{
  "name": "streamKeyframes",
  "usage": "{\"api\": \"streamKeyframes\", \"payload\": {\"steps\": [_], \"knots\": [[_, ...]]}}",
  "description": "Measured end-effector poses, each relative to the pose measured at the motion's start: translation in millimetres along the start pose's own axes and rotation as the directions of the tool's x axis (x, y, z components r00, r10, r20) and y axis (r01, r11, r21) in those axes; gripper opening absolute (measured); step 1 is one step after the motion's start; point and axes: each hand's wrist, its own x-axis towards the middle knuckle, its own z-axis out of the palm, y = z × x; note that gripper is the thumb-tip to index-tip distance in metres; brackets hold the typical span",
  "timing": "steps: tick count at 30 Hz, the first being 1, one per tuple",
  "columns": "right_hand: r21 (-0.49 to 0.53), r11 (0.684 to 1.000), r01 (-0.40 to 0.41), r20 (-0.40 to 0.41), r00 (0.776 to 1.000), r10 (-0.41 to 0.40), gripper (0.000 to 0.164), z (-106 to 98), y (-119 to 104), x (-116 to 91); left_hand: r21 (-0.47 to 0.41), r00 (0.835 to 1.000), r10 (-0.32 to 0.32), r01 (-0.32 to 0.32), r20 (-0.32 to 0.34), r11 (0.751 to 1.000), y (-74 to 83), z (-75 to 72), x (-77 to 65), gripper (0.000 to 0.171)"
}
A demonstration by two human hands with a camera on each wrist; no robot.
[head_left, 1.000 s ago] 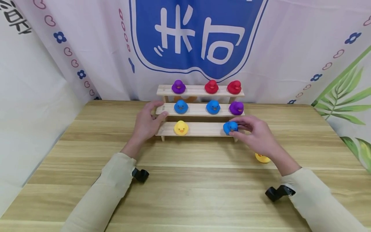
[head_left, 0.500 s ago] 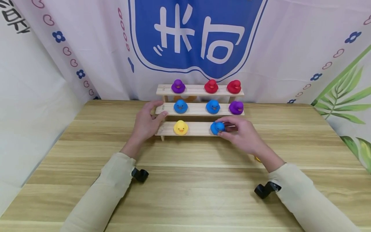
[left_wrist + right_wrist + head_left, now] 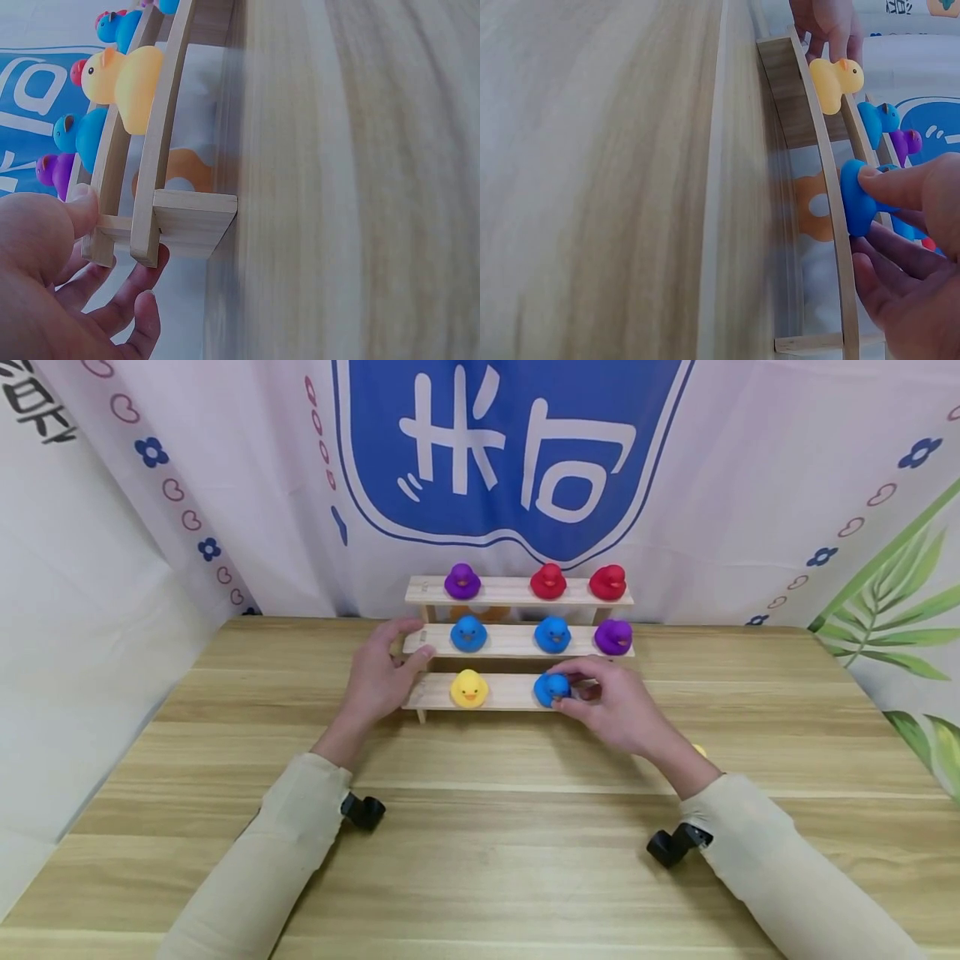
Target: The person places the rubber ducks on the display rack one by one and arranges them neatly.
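A three-tier wooden stand (image 3: 513, 692) stands at the back of the table. My left hand (image 3: 381, 672) grips its left end; in the left wrist view the thumb lies on the middle tier and the fingers (image 3: 142, 283) are at the tier ends. On the bottom tier, right of centre, my right hand (image 3: 618, 703) pinches a blue rubber duck (image 3: 855, 199) between thumb and fingers. A yellow rubber duck (image 3: 469, 690) sits left of it on that tier. Directly above, the middle tier bears two blue ducks (image 3: 552, 635) and a purple duck (image 3: 613, 637).
Along the top tier sit a purple duck (image 3: 462, 582) and two red ducks (image 3: 549, 582). Another yellow thing (image 3: 699, 749) on the table is mostly hidden behind my right forearm. A printed curtain (image 3: 277, 527) hangs behind the stand.
My right hand has moved left along the bottom tier with the blue duck, from the right end to below the middle tier's second blue duck. My left hand has stayed put.
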Motion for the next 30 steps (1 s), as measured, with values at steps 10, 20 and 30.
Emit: {"api": "streamKeyframes", "payload": {"steps": [10, 20, 30], "knots": [[-0.001, 1.0, -0.012, -0.011, 1.0, 0.011, 0.037, 0, 0, 0, -0.004, 1.0, -0.008, 0.008, 0.004, 1.0, 1.4, -0.2, -0.1, 0.049], [0.046, 0.998, -0.031, -0.038, 0.999, 0.032, 0.042, -15, 5, -13, -0.006, 1.0, -0.002, 0.002, 0.004, 1.0, 1.7, -0.5, -0.6, 0.05], [0.032, 0.999, -0.039, -0.07, 0.997, 0.042, 0.041, -31, 12, -30, -0.005, 1.0, 0.004, -0.004, 0.004, 1.0, 0.9, -1.1, -1.1, 0.05]]}}
